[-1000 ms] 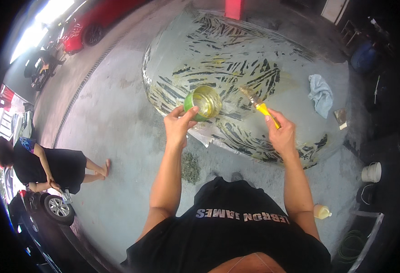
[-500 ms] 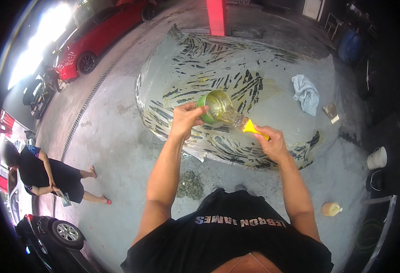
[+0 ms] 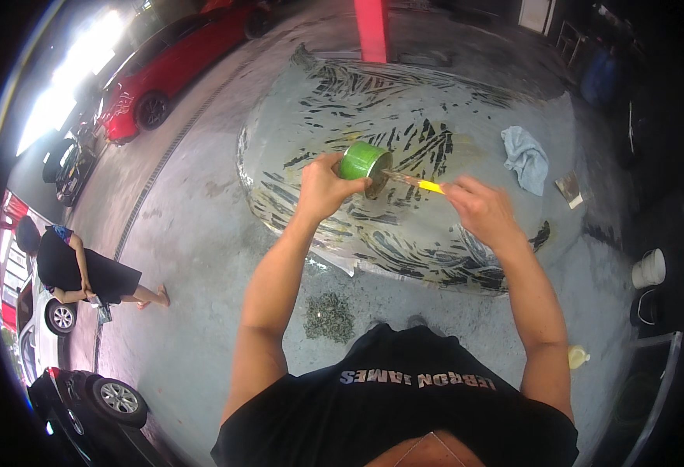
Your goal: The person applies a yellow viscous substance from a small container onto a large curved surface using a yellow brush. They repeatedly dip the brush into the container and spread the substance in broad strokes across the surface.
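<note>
My left hand grips a green can, tilted so that its mouth turns toward my right hand. My right hand is closed on the yellow handle of a paintbrush, whose bristles reach the mouth of the can. The bristle tips are partly hidden at the rim, and the can's contents cannot be seen well. Below both hands spreads a large grey panel shaped like a car hood, covered in dark streaks and yellowish wet-looking smears.
A light blue cloth and a small flat piece lie at the panel's right. A white bucket and a pale jug stand farther right. A red post rises behind. At left are a person, a red car and a dark car.
The can has tipped over toward the right, now showing its green side. My right hand has moved up and right, turning the brush edge-on. The person at left has shifted slightly.
</note>
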A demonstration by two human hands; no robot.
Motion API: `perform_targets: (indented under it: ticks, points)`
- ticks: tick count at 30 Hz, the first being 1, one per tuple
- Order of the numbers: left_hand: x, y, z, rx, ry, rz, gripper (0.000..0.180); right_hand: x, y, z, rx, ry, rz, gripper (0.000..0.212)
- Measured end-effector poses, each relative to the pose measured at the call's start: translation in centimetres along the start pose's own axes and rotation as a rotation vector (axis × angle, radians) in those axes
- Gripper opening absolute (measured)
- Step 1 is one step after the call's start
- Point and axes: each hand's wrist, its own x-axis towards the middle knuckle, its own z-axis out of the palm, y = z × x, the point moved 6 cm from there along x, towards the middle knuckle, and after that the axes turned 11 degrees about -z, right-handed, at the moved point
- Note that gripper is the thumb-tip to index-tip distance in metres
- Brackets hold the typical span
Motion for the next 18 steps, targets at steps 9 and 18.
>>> perform_targets:
  ticks: [9, 18]
  points:
    - [1.0, 2.4, 2.3, 0.109, -0.130, 0.016, 0.063, 3.3, -0.1, 3.0, -0.062, -0.336, 0.032, 0.027]
    - [2.0, -3.6, -2.0, -0.186, 0.212, -0.260, 0.060, 1.4, 2.6, 3.7, 0.131, -0.351, 0.251, 0.025]
